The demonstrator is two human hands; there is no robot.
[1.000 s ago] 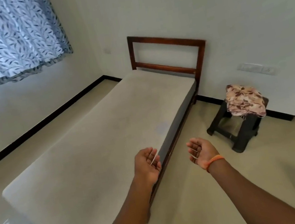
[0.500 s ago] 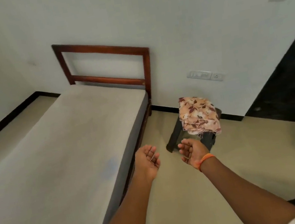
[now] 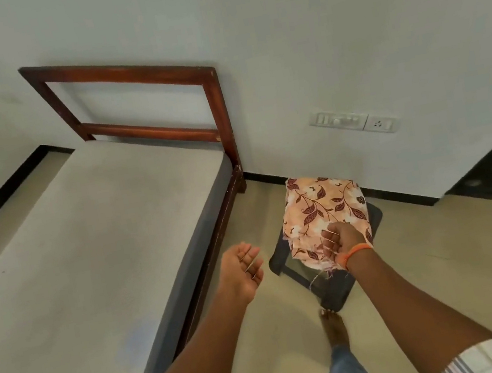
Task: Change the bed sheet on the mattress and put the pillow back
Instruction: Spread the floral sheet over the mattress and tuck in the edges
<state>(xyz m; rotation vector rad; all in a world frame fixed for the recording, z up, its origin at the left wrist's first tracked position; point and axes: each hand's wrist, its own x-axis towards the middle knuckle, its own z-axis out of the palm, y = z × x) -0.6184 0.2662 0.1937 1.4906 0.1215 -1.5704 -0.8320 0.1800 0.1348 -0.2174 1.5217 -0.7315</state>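
Right hand [image 3: 343,240] now grips the folded sheet [image 3: 323,206], previously untouched.

The mattress [image 3: 88,261] is bare and has a pale beige top and a grey side edge. It lies flat on a dark wooden bed frame [image 3: 217,256], and its far end stands against the open wooden headboard [image 3: 140,106] by the wall. The folded bed sheet [image 3: 320,209] is peach-coloured with a print of dark maroon leaves and pale flowers. It sits as a thick bundle on a dark stool [image 3: 335,282] just beside the head end of the bed. Its near edge hangs over the stool, with loose threads at the fringe.
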